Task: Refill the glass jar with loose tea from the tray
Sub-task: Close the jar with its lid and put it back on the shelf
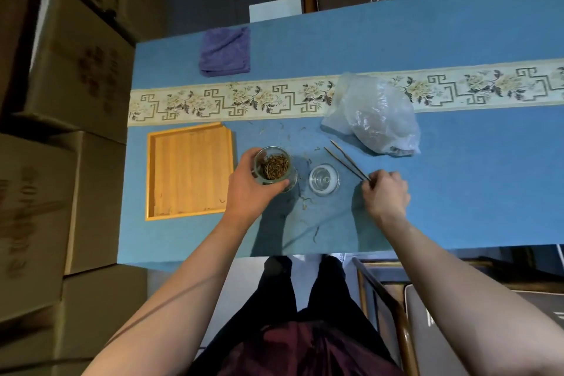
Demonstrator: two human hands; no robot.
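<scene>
One jar point(272, 165), one lid point(324, 179), one tray point(189, 171), one tweezers point(346, 160), one bag point(374, 114), one cloth point(225, 51).

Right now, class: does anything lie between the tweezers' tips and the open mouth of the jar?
Nothing visible blocks it. The right hand pinches the tweezers; the left hand grips the open jar. The glass lid lies on the cloth between the hands, low and flat, below a direct path.

Purple cloth point(225, 52) and plastic bag point(377, 114) lie well apart.
</scene>
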